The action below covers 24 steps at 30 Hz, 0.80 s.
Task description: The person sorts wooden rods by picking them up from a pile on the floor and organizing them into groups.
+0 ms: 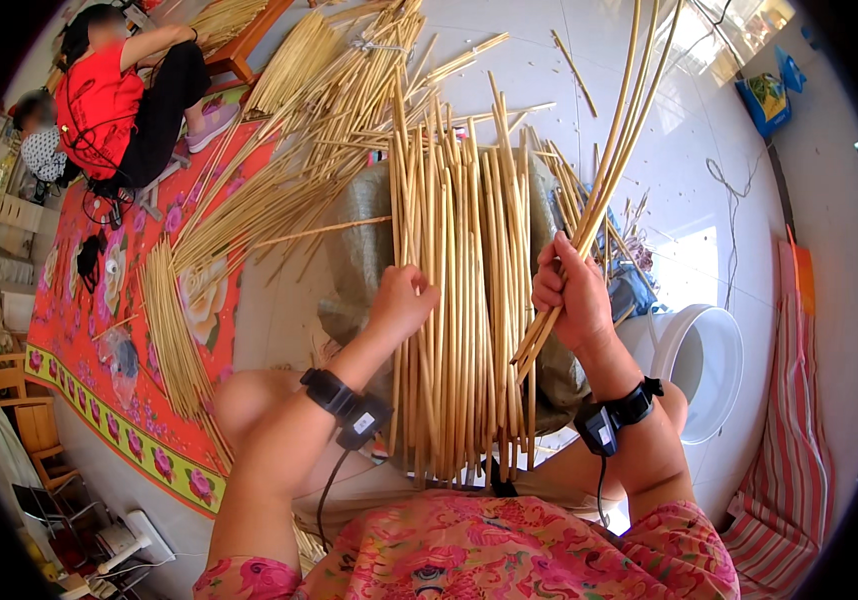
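The right grip [573,290] clasps long stalks [604,195]; whether the left grip [407,298] pinches any is unclear. A white bucket [717,352] stands rightward.

Held stalks [594,205] run off the top edge (how far, unclear)

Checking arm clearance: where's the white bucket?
In the head view's right half, the white bucket is between the right forearm and the red striped cloth.
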Available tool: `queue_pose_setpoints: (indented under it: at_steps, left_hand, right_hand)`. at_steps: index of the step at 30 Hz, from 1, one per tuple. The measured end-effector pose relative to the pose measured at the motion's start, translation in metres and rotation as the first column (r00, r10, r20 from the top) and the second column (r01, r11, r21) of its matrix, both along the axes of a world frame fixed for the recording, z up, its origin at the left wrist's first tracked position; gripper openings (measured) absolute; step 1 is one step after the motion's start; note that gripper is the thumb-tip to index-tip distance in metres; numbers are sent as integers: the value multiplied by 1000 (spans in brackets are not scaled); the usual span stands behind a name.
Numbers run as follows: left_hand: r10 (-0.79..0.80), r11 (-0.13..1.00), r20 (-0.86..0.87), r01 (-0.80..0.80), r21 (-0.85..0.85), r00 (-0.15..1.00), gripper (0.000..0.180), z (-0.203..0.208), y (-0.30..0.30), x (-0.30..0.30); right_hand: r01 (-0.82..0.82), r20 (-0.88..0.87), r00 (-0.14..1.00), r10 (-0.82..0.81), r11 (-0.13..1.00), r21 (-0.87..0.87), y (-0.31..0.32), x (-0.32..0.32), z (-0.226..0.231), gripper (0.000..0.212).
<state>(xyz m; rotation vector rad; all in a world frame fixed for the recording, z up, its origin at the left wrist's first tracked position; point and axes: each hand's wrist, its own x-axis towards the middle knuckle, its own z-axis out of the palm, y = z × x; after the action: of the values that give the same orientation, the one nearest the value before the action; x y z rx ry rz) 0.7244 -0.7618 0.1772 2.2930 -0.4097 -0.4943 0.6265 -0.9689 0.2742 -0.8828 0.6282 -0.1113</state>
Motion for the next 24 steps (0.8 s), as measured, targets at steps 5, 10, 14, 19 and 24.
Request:
queue_pose_setpoints:
  at_steps: [5, 10, 14, 19, 24]
  left_hand:
    - [-7, 984, 0, 7, 179, 1000, 24, 2, 5, 6]
    - [-98, 981, 169, 66, 182, 981, 36, 16, 3, -4]
    - [-146, 979, 179, 116, 165, 973, 38, 30, -6, -12]
    - [-213, 976, 216, 197, 93, 953, 26, 11, -9, -10]
    - [-240, 968, 269, 209, 136, 933, 24, 3, -25, -14]
  right_hand:
    - [-15, -11, 1000, 15, 1000, -1, 2, 1, 0, 30]
    - [-20, -11, 1000, 20, 1000, -3, 3, 1, 0, 30]
    - [-18, -12, 1000, 18, 1000, -3, 2, -1, 0, 30]
    - [-26, -10, 1000, 27, 1000, 8, 1, -1, 2, 29]
    - [-20, -6, 1000, 20, 1000, 5, 0, -3, 4, 29]
